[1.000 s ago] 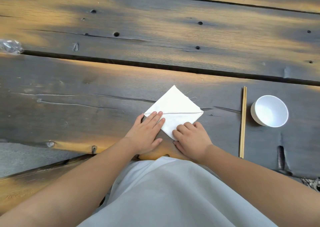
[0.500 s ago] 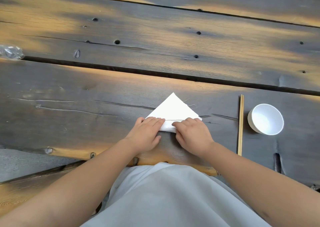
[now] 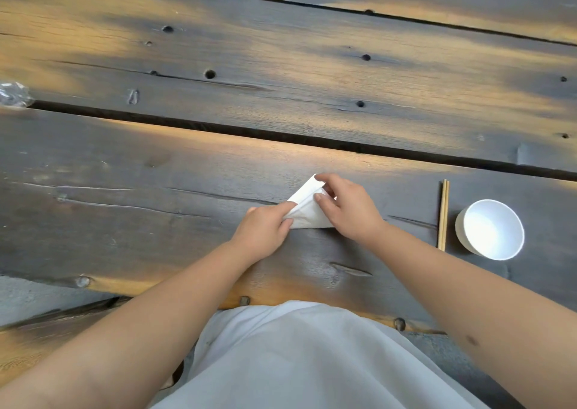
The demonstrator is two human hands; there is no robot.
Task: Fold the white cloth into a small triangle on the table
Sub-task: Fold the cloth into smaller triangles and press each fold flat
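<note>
A: What does the head view show at centre?

B: A white cloth [image 3: 304, 212], folded into a small triangular packet, lies on the near plank of the table [image 3: 156, 190]. Its apex points away from the person; its straight base edge runs along the side nearest them. The fabric looks thin and matte, with layered folds visible at the upper edge.

A: How are the hands placed?

B: The left hand [image 3: 265, 232] grips the left corner of the cloth, thumb and fingers [image 3: 288, 205] curled and pinching the layers. The right hand [image 3: 346, 210] covers the right part of the triangle; its index finger reaches to the apex, and the thumb presses on the cloth's middle. The curled fingers seem to nip the upper flap, though the exact contact under the hand is hidden.

A: What is the table's character?

B: It is built of broad, weathered wooden planks, dark grey with worn amber patches, marked by cracks, knots and small round holes. A dark gap separates the near plank from the next one.

A: What else rests there?

B: To the right, well apart from the cloth, a pair of slender pale wooden chopsticks [image 3: 443, 215] lies side by side, pointing away from the person. Just beside them stands a round white bowl [image 3: 490, 229], smooth and glossy. At the far left edge sits a crumpled piece of clear plastic [image 3: 12, 94]. A pale grey garment [image 3: 312, 361] fills the lower foreground.
</note>
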